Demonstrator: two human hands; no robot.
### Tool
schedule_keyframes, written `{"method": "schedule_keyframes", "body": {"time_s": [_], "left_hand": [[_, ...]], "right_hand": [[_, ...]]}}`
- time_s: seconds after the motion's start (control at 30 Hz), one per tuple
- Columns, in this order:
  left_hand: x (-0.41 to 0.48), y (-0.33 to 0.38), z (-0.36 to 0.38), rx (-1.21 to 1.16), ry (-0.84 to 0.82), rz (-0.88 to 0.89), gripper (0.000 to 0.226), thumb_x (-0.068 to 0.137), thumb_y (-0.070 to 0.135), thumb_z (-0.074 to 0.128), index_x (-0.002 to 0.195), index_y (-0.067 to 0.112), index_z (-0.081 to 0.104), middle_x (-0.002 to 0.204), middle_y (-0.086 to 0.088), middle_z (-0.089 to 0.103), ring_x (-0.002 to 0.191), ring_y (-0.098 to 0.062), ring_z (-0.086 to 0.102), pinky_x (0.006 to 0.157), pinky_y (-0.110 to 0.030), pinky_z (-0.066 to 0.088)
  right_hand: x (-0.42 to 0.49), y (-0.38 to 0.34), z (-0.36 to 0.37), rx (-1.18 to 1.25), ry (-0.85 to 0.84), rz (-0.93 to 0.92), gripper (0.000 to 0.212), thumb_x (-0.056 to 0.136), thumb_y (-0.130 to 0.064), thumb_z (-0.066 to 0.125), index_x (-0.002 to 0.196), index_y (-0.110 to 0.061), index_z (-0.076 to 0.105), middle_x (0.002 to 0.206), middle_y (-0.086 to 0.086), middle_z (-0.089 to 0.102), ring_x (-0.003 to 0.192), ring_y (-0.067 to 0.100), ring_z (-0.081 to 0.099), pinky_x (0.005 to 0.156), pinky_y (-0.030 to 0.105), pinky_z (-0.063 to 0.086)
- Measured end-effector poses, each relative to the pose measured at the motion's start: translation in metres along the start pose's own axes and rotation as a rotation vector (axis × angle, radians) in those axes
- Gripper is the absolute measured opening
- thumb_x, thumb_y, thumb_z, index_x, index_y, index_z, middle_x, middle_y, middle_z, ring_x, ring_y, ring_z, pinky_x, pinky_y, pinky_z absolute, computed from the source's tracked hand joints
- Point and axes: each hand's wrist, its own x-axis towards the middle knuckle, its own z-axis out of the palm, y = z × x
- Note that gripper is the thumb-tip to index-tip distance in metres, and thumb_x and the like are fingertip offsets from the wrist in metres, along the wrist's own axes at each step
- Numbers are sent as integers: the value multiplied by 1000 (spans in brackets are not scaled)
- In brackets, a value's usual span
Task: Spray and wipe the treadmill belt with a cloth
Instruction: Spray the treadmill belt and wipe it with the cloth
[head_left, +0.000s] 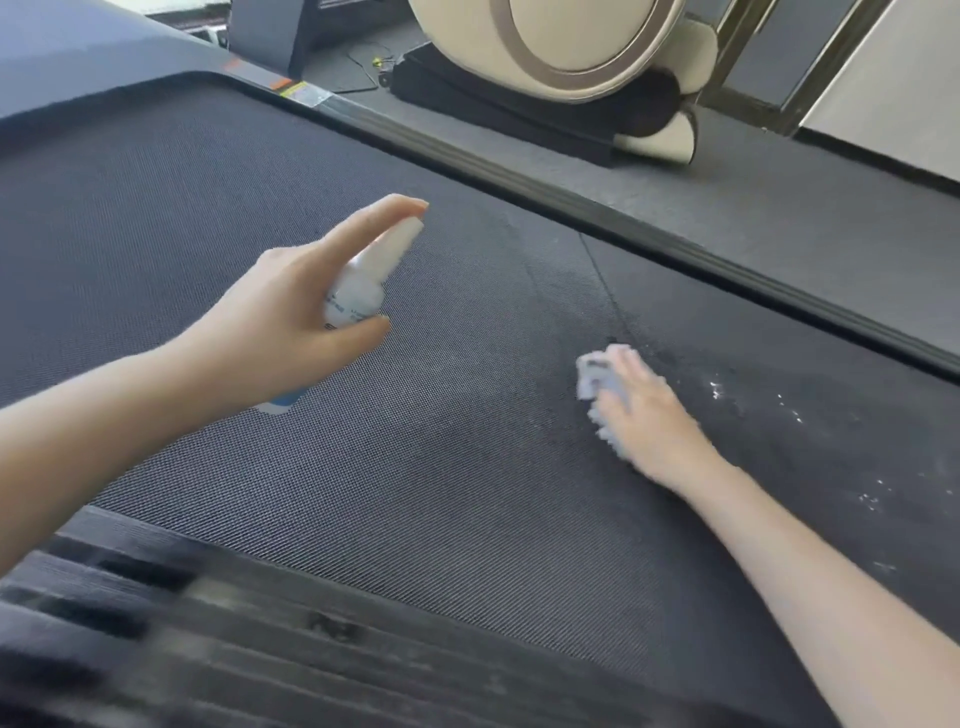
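My left hand (291, 312) grips a white plastic spray bottle (363, 291), forefinger on top; I cannot see its contents. My right hand (649, 410), fingers flat, presses a crumpled pale-blue cloth (597, 376) onto the dark textured treadmill belt (415, 493) beneath.

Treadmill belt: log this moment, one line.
left hand holds spray bottle above belt | right hand presses cloth on belt | droplets beside cloth
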Motion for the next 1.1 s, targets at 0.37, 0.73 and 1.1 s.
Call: {"method": "schedule_keyframes", "body": {"time_s": [0.37,0.73,1.1], "left_hand": [[12,8,6,-1,-14,18,73,73,27,58,139,45,33,66,8,60,62,-1,58,62,-23,49],[49,13,36,-48,-36,40,74,73,26,58,139,49,32,69,5,61,64,-7,57,61,-13,45],[83,8,61,46,-87,103,78,79,9,70,141,41,35,67,10,62,66,5,54,64,-3,38]], "right_hand": [[-33,-9,-20,98,-63,-80,34,100,-26,39,134,-29,36,145,-13,34,116,-5,43,89,15,31],[6,-70,15,-23,-198,-572,53,102,-28,33,150,-28,11,158,-14,0,142,-3,-14,117,26,-11],[137,84,-27,-72,13,299,61,97,-43,16,152,-21,5,160,-2,-1,147,19,3,119,44,0]]}}
